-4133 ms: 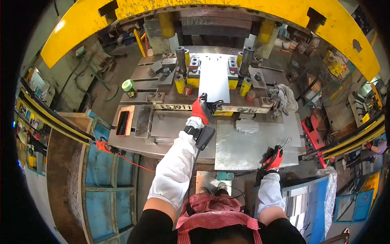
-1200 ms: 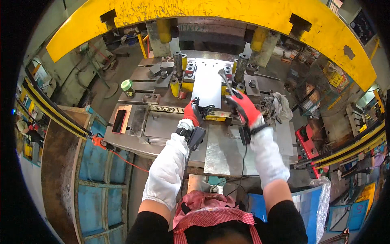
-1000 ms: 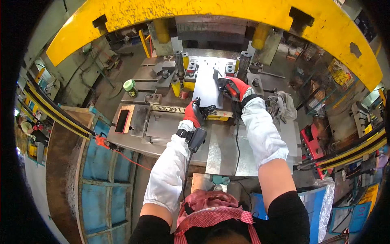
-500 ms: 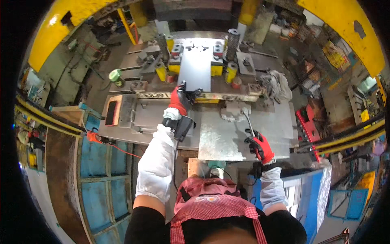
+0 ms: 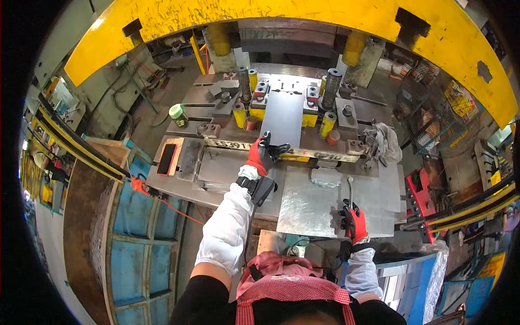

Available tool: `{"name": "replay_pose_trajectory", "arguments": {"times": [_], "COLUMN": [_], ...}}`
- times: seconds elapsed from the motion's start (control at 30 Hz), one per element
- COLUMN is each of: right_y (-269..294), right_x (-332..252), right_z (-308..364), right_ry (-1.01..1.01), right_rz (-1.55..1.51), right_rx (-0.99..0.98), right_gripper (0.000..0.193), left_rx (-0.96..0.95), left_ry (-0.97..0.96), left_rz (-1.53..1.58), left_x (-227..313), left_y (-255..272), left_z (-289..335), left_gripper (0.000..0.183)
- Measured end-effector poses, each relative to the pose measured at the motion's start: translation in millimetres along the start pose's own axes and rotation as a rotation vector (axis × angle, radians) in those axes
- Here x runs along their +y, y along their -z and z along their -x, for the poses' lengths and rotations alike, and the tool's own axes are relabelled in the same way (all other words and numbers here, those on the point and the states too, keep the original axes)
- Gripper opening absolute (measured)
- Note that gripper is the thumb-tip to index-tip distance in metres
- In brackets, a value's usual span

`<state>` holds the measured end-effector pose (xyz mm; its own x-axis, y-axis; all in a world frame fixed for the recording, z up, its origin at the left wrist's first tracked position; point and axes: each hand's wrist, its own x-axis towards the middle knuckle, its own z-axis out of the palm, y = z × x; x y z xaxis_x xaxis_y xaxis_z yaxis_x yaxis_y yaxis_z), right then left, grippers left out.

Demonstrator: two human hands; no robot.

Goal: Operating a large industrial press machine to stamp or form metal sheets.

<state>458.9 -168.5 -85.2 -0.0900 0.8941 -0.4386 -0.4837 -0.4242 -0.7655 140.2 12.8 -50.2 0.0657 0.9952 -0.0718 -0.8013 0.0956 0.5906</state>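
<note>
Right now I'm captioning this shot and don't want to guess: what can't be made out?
All in the head view:
The handle end of the metal tool: hidden inside the right hand.
Whether the left hand grips the pale sheet: its own glove covers that near edge.
The top of the yellow beam: cut off by the upper edge.
What lies under the grey cloth: its folds cover it.
</note>
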Motion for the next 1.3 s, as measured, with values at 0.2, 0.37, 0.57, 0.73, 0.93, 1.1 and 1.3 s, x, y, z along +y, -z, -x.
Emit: {"name": "replay_pose_trajectory", "arguments": {"times": [0.2, 0.37, 0.57, 0.73, 0.93, 1.1, 1.3], "right_y": [-0.5, 12.7, 35.2, 23.3, 38.1, 40.1, 31.1], "right_x": [-3.6, 15.9, 29.2, 38.9, 49.0, 53.6, 52.7], "right_z": [7.2, -14.0, -22.0, -23.4, -33.2, -35.2, -37.3], "right_ry": [0.077, 0.203, 0.059, 0.176, 0.166, 0.219, 0.234], "right_rz": [0.021, 0.243, -0.214, -0.239, -0.145, -0.161, -0.182], "right_rx": [0.041, 0.121, 0.147, 0.274, 0.312, 0.315, 0.421], "right_gripper": [0.036, 0.032, 0.023, 0.025, 0.031, 0.03, 0.028], "left_rx": [-0.015, 0.027, -0.245, 0.064, 0.129, 0.452, 0.369], "left_ry": [0.096, -0.038, -0.409, 0.235, 0.003, -0.344, -0.164], "left_rz": [-0.011, -0.18, -1.028, 0.157, -0.187, -0.753, -2.339], "left_x": [-12.0, -13.7, -29.8, 13.5, 32.0, 23.3, 47.4], "left_y": [-7.7, 98.3, 70.7, -24.2, 11.0, 128.1, 203.0], "left_z": [-54.0, -159.3, -157.3, -72.7, 56.4, 179.5, 214.9], "left_gripper": [0.039, 0.038, 0.037, 0.034, 0.042, 0.043, 0.064]}}
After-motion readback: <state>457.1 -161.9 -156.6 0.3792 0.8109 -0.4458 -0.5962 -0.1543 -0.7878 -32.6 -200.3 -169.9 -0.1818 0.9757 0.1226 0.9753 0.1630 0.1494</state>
